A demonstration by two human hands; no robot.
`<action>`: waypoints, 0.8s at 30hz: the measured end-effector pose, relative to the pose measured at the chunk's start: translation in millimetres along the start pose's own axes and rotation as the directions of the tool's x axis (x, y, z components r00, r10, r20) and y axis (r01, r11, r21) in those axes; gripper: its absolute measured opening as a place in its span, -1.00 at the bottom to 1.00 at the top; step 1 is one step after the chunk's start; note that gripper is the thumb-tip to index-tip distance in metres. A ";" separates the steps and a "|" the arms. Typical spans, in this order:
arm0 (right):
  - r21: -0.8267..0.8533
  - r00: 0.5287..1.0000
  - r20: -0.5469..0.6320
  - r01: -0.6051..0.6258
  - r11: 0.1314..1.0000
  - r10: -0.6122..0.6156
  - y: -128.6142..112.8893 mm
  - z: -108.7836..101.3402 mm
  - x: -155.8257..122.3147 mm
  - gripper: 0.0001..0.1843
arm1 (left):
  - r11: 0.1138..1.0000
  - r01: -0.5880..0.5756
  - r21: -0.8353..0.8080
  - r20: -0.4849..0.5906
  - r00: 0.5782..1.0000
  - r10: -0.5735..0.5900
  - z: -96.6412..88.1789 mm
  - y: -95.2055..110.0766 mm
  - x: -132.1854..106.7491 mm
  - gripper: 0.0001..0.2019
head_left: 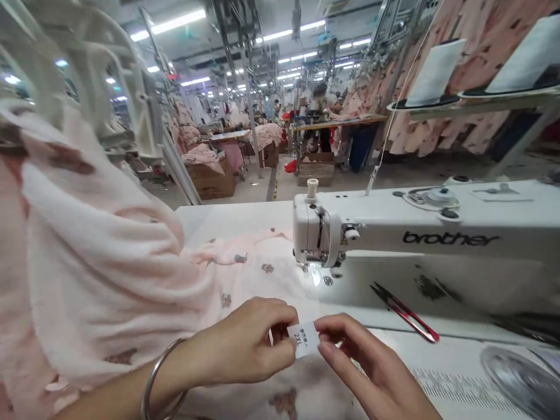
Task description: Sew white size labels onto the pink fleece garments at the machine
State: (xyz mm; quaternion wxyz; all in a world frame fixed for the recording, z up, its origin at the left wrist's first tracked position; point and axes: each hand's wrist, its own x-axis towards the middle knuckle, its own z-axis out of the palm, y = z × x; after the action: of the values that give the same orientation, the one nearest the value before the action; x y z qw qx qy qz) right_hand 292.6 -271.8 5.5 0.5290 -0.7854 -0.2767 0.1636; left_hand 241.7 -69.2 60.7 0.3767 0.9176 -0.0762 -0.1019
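Observation:
My left hand [245,344] and my right hand [371,367] pinch a small white size label [304,339] between them, just above pale pink printed fabric [109,274] that spreads over the table and is heaped high at the left. The label reads 2XL. A silver bangle [155,379] circles my left wrist. The white sewing machine [437,224] stands right behind the hands, its needle area [321,268] lit over the fabric.
Red thread snips [405,312] lie on the machine bed to the right. Thread cones [435,73] sit on a stand at upper right. Boxes [214,178] of pink garments, hanging pink cloth and a seated person [319,111] fill the hall behind.

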 end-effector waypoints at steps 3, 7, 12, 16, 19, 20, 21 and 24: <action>0.196 0.991 0.064 -0.125 0.973 0.115 -14.8 9.9 10.8 -0.66 | 0.998 0.027 -0.063 -0.002 1.000 -0.027 2.7 -5.4 1.9 -0.91; 0.332 0.981 0.024 -0.187 0.924 0.190 -16.9 22.6 11.9 -0.65 | 0.859 0.126 -0.496 0.006 0.990 -0.142 11.5 -21.9 7.9 -0.79; 0.304 0.981 0.012 -0.190 0.933 0.196 -13.9 23.2 10.1 -0.67 | 0.688 0.200 -0.698 0.069 0.974 -0.214 18.0 -27.8 8.6 -0.73; 0.030 0.983 -0.177 -0.051 0.998 0.056 11.9 20.6 7.2 -0.79 | 0.895 0.169 -0.414 -0.130 0.962 -0.242 -8.5 -26.6 24.4 -0.81; -0.422 0.904 -0.277 0.190 0.887 -0.325 42.9 24.3 9.2 -0.78 | 0.989 0.150 -0.017 -0.355 0.923 -0.146 -24.5 -42.1 56.8 -0.86; -0.550 0.867 -0.232 0.257 0.794 -0.442 51.9 27.0 10.8 -0.74 | 0.990 0.126 0.062 -0.366 0.926 -0.095 -24.7 -51.1 69.2 -0.87; -0.646 0.833 -0.170 0.309 0.698 -0.526 59.4 30.0 12.2 -0.71 | 0.991 0.086 0.104 -0.351 0.935 -0.044 -22.1 -61.2 80.7 -0.89; -0.771 0.794 -0.050 0.355 0.528 -0.606 73.3 38.8 13.6 -0.66 | 0.993 -0.038 0.112 -0.242 0.968 0.065 -4.6 -89.5 101.9 -0.92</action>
State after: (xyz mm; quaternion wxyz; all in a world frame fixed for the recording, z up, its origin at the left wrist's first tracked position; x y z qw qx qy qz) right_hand 301.2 -255.9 -76.6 0.2323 -0.8339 -0.4388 -0.2410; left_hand 347.1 -25.1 -12.6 0.3365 0.9395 -0.0582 0.0263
